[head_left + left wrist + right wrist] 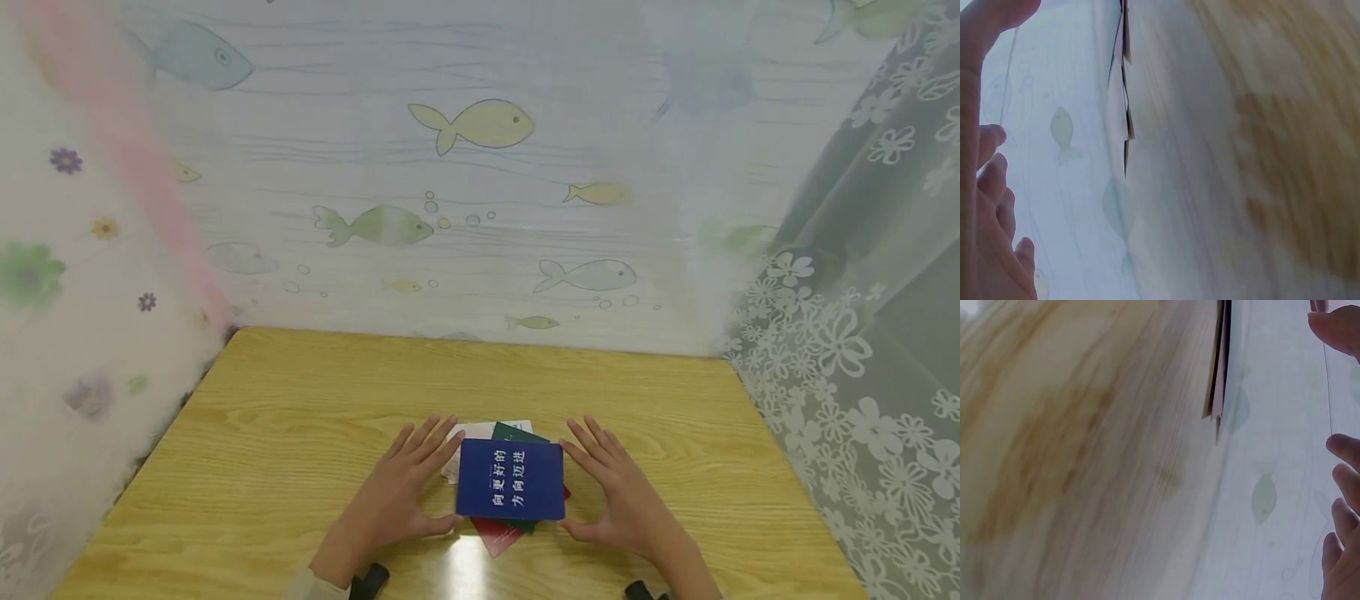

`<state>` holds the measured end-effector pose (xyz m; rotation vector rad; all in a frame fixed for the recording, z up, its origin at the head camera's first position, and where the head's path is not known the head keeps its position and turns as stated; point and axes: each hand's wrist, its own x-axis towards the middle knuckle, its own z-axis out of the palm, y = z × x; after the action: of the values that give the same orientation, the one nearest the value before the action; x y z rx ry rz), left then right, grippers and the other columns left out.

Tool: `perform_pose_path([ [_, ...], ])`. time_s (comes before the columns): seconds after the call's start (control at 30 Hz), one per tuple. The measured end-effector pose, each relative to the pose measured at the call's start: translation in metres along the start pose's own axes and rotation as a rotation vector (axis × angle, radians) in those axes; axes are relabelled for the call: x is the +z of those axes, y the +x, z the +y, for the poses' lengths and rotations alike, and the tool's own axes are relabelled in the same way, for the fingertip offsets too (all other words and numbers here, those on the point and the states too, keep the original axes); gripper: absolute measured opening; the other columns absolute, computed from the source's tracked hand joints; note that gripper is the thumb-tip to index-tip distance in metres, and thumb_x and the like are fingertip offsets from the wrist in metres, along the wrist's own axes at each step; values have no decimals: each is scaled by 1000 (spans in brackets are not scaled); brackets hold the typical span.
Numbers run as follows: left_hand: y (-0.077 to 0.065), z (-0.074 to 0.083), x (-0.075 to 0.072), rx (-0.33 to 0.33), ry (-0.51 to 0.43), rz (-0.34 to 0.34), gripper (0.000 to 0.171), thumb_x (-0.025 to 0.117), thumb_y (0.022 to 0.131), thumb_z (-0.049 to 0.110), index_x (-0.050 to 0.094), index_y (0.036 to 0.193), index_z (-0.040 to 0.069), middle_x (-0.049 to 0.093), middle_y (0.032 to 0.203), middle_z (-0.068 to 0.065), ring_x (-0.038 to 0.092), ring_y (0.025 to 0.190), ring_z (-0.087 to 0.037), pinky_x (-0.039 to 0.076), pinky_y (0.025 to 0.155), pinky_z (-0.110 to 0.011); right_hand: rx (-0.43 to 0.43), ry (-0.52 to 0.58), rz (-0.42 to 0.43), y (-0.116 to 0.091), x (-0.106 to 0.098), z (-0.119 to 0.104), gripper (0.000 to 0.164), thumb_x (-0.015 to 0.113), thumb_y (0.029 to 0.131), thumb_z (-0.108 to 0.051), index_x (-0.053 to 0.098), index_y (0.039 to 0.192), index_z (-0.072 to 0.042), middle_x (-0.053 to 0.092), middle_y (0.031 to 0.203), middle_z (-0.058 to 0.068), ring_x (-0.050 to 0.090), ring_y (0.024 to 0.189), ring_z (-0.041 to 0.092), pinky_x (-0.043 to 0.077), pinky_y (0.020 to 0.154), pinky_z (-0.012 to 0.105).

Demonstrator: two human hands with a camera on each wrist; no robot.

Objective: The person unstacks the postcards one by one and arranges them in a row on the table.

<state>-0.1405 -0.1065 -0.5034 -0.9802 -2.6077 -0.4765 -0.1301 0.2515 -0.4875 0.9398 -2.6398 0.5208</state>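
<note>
A thin blue notebook (pixel 474 479) with white Chinese lettering is held level between both hands in the head view. My left hand (pixel 393 492) holds its left end, thumb at the near corner and index finger at the far one. At the opposite end, my right hand (pixel 622 492) grips the two corners likewise. Both wrist views show the notebook edge-on as a thin line, apart from the pile beneath. Under it lie a green booklet (pixel 517 432), a red booklet (pixel 497 540) and a pale printed booklet (pixel 472 430), overlapping at angles and partly hidden.
The wood-grain table (pixel 300 417) carries the pile near its front middle. A fish-printed cloth (pixel 480 250) hangs along the back edge. Flowered fabric (pixel 82 350) borders the left side, and a lace curtain (pixel 840 350) the right.
</note>
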Motion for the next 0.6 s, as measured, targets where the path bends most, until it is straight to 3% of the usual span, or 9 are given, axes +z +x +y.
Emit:
perform_pose_path([
  [0.4,11,13,8,-36,2,-75,105,72,78,69,32,161,18,27,168,-3,25,155,-29,23,125,-55,-6,9,19,-11,-5,13,108,94,62,-44,46,154,-15,32,166,8,28,152,37,2,128,24],
  [0.6,16,17,13,-34,11,-67,106,73,76,71,37,159,17,28,168,-4,27,154,-30,25,124,-56,23,28,8,-16,-6,17,108,95,61,-42,47,153,-15,32,166,9,29,152,38,0,127,22],
])
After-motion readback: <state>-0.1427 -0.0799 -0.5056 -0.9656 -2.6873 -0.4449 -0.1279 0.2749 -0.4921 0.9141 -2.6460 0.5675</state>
